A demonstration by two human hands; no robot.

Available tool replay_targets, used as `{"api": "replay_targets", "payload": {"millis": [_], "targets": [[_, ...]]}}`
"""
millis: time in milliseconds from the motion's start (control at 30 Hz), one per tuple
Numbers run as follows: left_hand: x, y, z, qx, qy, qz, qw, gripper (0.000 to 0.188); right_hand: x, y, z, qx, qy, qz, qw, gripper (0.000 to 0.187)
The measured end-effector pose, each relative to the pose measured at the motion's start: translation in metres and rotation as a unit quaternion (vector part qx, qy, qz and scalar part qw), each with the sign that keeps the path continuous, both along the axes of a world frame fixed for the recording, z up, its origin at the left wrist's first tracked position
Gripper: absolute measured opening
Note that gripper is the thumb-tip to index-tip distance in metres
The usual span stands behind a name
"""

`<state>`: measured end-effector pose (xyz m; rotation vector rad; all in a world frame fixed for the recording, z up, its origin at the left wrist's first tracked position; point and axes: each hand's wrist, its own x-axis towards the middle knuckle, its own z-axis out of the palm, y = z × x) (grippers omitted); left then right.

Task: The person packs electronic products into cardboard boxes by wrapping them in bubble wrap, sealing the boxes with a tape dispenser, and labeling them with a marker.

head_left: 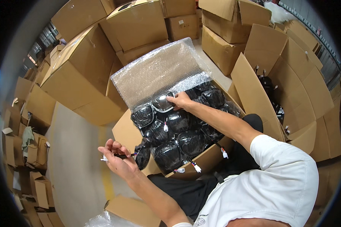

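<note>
An opened cardboard box in front of me is filled with several black rounded parts wrapped in clear film, with wires ending in white plugs. At the far side of the box my right hand grips the edge of one wrapped part that has a silvery rim. Left of the box, my left hand is palm up with fingers curled around a black cable. The cable's white plug pokes out by the thumb, and a black wrapped part hangs beside the wrist.
A bubble wrap sheet lies folded back over the box's far edge. To the right stands an open carton with more black wired parts. Large closed cartons are stacked at the left and back. Grey floor with a yellow line runs along the left.
</note>
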<state>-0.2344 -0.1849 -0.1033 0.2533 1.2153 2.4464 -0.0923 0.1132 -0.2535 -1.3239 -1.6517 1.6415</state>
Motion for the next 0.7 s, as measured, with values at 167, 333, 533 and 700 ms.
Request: {"api": "replay_targets", "payload": {"millis": [167, 333, 533, 700], "targets": [[-0.005, -0.005, -0.004, 0.065, 0.004, 0.003, 0.998, 0.046, 0.0, -0.017, 0.011, 0.151, -0.12, -0.034, 0.981, 0.06], [-0.006, -0.007, -0.005, 0.165, 0.0, -0.039, 0.986, 0.044, 0.009, -0.045, 0.026, 0.342, -0.166, -0.035, 0.924, 0.061], [-0.016, -0.005, -0.02, 0.397, -0.074, -0.156, 0.901, 0.033, 0.019, -0.162, 0.066, -0.164, 0.181, 0.333, 0.911, 0.06], [-0.001, -0.001, -0.023, 0.455, -0.125, -0.221, 0.854, 0.03, -0.009, -0.223, 0.067, -0.48, 0.418, 0.245, 0.731, 0.06]]}}
